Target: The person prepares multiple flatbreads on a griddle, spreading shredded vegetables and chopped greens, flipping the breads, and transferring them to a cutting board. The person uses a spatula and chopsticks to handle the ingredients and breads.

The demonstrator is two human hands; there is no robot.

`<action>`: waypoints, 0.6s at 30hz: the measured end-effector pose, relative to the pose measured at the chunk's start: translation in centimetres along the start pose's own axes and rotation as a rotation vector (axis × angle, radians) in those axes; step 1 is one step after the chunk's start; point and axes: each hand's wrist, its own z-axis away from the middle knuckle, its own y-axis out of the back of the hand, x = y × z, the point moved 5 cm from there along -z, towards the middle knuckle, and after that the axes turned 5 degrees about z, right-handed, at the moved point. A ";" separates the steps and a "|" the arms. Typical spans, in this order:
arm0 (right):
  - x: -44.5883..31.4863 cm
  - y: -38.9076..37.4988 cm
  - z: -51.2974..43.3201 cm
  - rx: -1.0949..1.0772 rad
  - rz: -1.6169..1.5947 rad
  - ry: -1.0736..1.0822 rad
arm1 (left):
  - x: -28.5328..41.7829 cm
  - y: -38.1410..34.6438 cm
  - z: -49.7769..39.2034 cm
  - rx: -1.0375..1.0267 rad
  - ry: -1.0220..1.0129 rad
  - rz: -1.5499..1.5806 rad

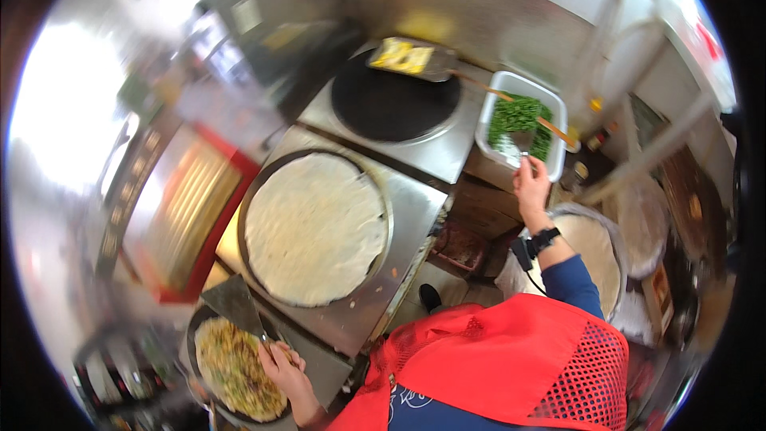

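In my left hand [282,365] is the handle of a wide metal scraper [232,306], its blade over the edge of a round griddle at the lower left. A browned flatbread with green bits [236,371] lies on that griddle. My right hand [531,182] grips a metal utensil [523,139] that reaches into a white plastic tub [562,126] of chopped greens [516,115]. A large pale round flatbread [314,227] covers the middle griddle. The upper griddle [392,99] is bare black, with a metal tray [444,64] of yellow and white food at its back edge.
A wooden stick [556,131] crosses the tub. Beside my right arm stands a large round container of pale batter or dough [589,248]. A red-framed glass case [236,158] borders the griddles on the left. Small bottles [600,137] stand right of the tub.
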 end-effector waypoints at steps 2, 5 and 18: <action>-2.2 -2.7 1.7 -0.139 -0.058 0.063 | 0.0 3.2 0.6 0.091 -0.004 0.015; -5.1 -8.7 6.4 -0.400 -0.070 0.099 | 0.0 7.8 1.9 0.173 -0.013 0.093; -3.0 -33.5 48.2 -1.762 0.204 -0.220 | -2.7 21.6 11.0 0.569 -0.118 0.325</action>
